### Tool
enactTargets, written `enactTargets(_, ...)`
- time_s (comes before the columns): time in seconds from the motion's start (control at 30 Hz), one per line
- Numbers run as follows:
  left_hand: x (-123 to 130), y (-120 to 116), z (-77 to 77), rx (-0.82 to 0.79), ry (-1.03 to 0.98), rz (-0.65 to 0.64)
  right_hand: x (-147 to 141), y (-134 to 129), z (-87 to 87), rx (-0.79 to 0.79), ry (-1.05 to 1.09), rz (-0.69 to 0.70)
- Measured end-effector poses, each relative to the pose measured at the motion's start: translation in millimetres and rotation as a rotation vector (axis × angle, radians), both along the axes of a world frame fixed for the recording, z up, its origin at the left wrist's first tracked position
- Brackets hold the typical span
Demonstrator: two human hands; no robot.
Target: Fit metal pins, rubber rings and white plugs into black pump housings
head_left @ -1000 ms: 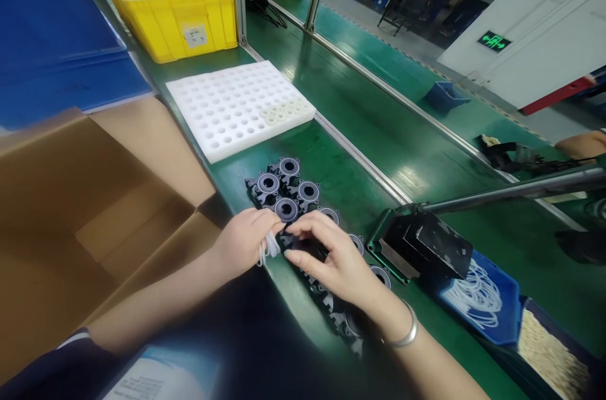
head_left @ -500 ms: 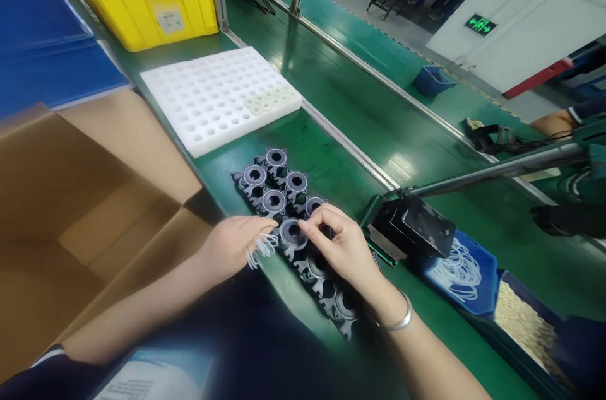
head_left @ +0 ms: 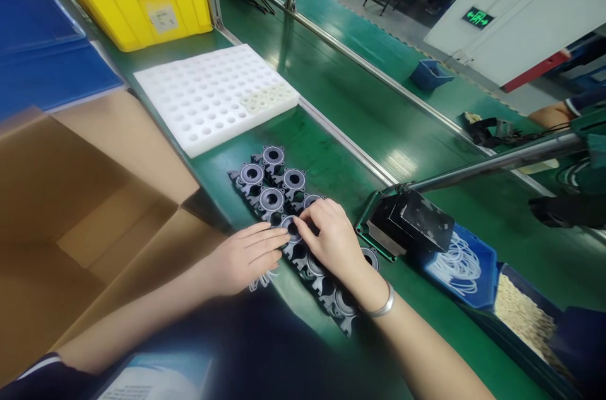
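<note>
Two rows of black housings (head_left: pixel 272 199) with round, ring-grooved tops lie on the green bench. My left hand (head_left: pixel 246 261) reaches over from the left, palm down and fingers straightened. Several thin white rings (head_left: pixel 261 281) hang from beneath its palm. Its fingertips rest at the edge of one housing (head_left: pixel 292 234). My right hand (head_left: pixel 334 242) bends over that same housing from the right, thumb and fingers drawn together at its rim. Whatever those fingers pinch, if anything, is hidden. The right forearm and hand cover part of the nearer housings.
A white foam tray (head_left: pixel 189 97) with holes lies beyond the housings, a yellow bin (head_left: pixel 137 9) behind it. An open carton (head_left: pixel 127 147) stands left. Right are a black device (head_left: pixel 411 220) on an arm, a blue bin (head_left: pixel 483 261) of white rings and a bin of cream-coloured pieces (head_left: pixel 521 311).
My left hand has turned palm down and moved right, its fingers straightening onto the housing. The rings it holds are now mostly covered. My right hand has shifted slightly left.
</note>
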State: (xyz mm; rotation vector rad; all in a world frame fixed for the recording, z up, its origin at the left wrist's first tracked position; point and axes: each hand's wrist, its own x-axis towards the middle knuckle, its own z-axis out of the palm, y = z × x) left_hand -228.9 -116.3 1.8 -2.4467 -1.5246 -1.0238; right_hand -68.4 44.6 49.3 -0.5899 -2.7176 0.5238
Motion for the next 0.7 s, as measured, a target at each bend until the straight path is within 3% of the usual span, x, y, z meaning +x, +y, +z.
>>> enactTargets(0.07,0.0,0.5,-0.2,-0.004,0.003,0.002,3.2,-0.4,2.5,-0.007,0.022,0.034)
enactTargets(0.27,1.8,1.0,3.6,-0.001,0.000,0.034,14.0,1.3,8.5,0.044,-0.062,0.351)
enactTargets(0.53,9.0,-1.8,6.3,-0.087,0.012,0.056,26.4,13.6,9.2,0.144,-0.087,0.313)
enactTargets(0.7,12.4,-2.6,7.5,-0.054,0.008,0.081,48.5,8.8,9.2,0.081,-0.089,0.248)
